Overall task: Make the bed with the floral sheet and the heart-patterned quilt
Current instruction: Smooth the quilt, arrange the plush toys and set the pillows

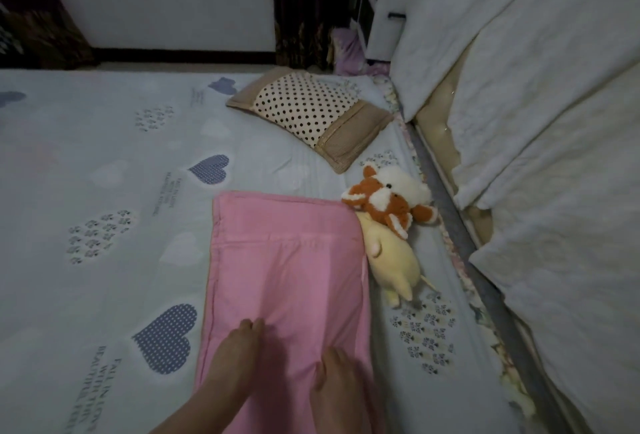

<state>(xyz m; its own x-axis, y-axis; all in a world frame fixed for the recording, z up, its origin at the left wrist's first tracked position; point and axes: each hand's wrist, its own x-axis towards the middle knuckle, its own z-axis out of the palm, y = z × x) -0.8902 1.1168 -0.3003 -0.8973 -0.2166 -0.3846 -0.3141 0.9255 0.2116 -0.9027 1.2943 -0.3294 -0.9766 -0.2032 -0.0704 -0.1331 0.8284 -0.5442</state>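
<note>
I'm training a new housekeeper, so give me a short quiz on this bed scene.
1. True or false: the left hand and right hand both rest on the pink pillow.
2. What pattern is on the other pillow? A stripes, B polka dots, C checks.
3. Fill in: the fox lies partly over a ___ plush.
Key: 1 true; 2 B; 3 yellow.

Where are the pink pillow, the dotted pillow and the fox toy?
pink pillow [287,260], head view, middle of its top.
dotted pillow [304,110], head view, dotted middle panel.
fox toy [381,200], head view, its face.
</note>
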